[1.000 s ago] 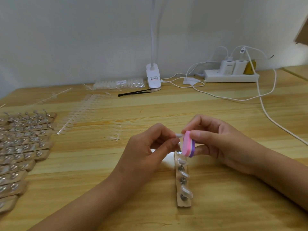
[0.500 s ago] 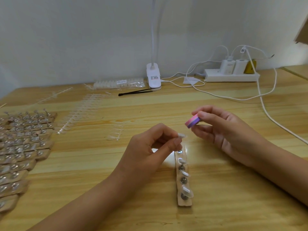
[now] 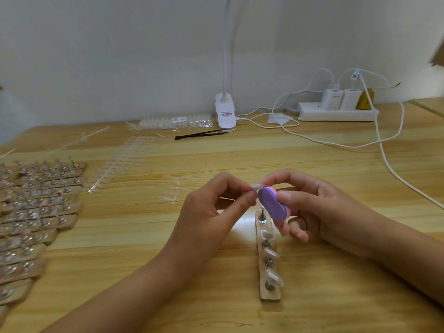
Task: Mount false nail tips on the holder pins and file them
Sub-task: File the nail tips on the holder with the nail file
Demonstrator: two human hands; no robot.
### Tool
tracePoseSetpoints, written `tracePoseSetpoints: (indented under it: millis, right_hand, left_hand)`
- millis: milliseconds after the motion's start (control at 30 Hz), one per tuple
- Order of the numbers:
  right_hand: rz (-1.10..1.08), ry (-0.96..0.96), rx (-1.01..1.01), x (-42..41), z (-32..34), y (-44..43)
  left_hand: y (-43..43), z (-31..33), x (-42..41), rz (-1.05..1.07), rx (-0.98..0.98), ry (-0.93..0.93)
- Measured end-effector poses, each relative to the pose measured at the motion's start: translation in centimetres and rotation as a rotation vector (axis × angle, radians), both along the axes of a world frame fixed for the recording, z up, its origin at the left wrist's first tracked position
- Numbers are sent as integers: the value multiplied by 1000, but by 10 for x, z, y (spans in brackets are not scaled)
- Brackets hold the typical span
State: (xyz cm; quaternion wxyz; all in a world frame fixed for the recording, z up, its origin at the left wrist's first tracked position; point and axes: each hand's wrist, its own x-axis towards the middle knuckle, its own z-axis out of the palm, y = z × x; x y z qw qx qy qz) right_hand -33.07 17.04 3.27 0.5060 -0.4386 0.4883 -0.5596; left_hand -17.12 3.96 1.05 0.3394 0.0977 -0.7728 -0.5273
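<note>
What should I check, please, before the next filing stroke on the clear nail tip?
1. Small clear false nail tip pinched by left hand: ok.
2. Purple-and-pink oval filing block gripped by right hand: ok.
3. Block face touching the tip's edge: cannot tell.
4. Bare metal pin at the far end of the narrow wooden holder strip, free for this tip: ok.
5. Three mounted clear tips on the nearer pins: ok.

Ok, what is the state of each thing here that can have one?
Left hand, pinching a loose nail tip.
Right hand, gripping the purple buffer block beside that tip.
Holder strip, three tips mounted, far pin bare.
Power strip, two chargers plugged in.
</note>
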Motion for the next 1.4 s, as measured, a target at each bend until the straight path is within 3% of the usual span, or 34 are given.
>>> tracePoseSetpoints:
  millis: [167, 433, 467, 500, 600, 667, 900, 1067, 1167, 1300, 1400]
  right_hand:
    - [-83, -32, -30, 3, -5, -3]
    - [-29, -198, -19, -2, -4, -3]
    - [-103, -69, -97, -2, -6, -2]
    - [-215, 182, -224, -2, -8, -1]
    - [-443, 1141, -656, -7, -10, 4]
    - [-451, 1350, -771, -11, -9, 6]
    - [-463, 1446, -851, 0, -10, -2]
    - [-578, 1206, -680, -9, -9, -5]
    - [-470, 1237, -791, 0, -12, -6]
    - [-535, 1171, -671, -8, -9, -6]
    - [-465, 1194, -762, -1, -11, -3]
  left_hand:
    - [-1, 2, 0, 6, 16, 10]
    - [0, 4, 0, 26, 153, 40]
    - [0, 5, 1, 16, 188, 49]
    - [0, 6, 1, 5, 228, 57]
    - [3, 8, 2, -42, 332, 66]
    - [5, 8, 1, -57, 357, 56]
    - [11, 7, -1, -106, 353, 3]
    - [11, 6, -3, -108, 425, -14]
    - [10, 6, -2, -120, 432, -11]
    - [10, 7, -1, -144, 444, -26]
    - [10, 7, -1, -154, 434, -17]
